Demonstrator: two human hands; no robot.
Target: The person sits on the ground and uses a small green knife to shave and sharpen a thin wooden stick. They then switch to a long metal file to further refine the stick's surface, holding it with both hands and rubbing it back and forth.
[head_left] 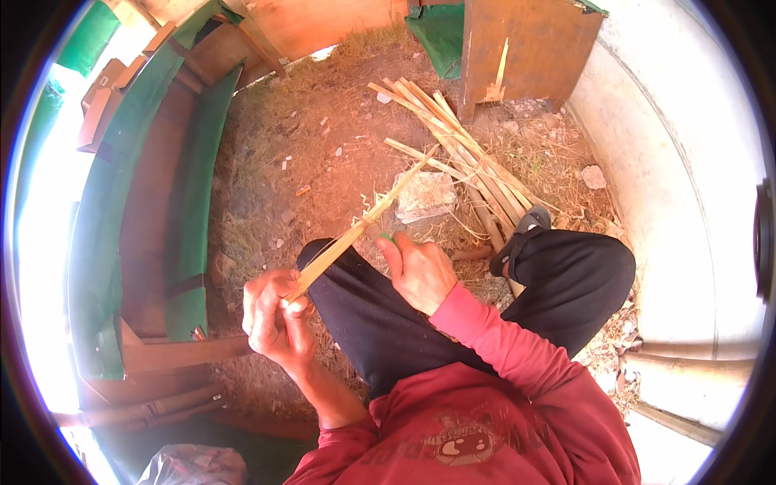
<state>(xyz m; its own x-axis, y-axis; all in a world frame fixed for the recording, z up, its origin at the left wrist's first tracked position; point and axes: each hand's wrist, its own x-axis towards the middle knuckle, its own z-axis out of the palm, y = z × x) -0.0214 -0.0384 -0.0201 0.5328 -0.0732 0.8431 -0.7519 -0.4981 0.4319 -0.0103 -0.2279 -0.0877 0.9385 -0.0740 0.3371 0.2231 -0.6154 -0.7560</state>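
A: Where is the wooden strip?

B: Its lower end sits in the left hand, fingers wrapped round and thumb pressed against it. From there it slants away, forward and to the right, over the knee, with thin curls of shavings partway along.

A: And the right hand?

B: Just to the right of the strip, fingers curled in. A green piece shows at the thumb tip; the rest is hidden, so I can't tell its shape.

A: What lies beyond those fingers?

B: A pale stone block straight ahead of the right ones, then a bundle of long strips past it, ahead and to the right. The block lies between the right fingers and part of that bundle.

A: Does the held strip touch it?

B: I can't tell; its far end passes close by in the view.

A: Anything else?

B: A sandalled foot right of the right fingers, beside the bundle; a wooden cabinet farther ahead; a green bench well off to the left fingers' left.
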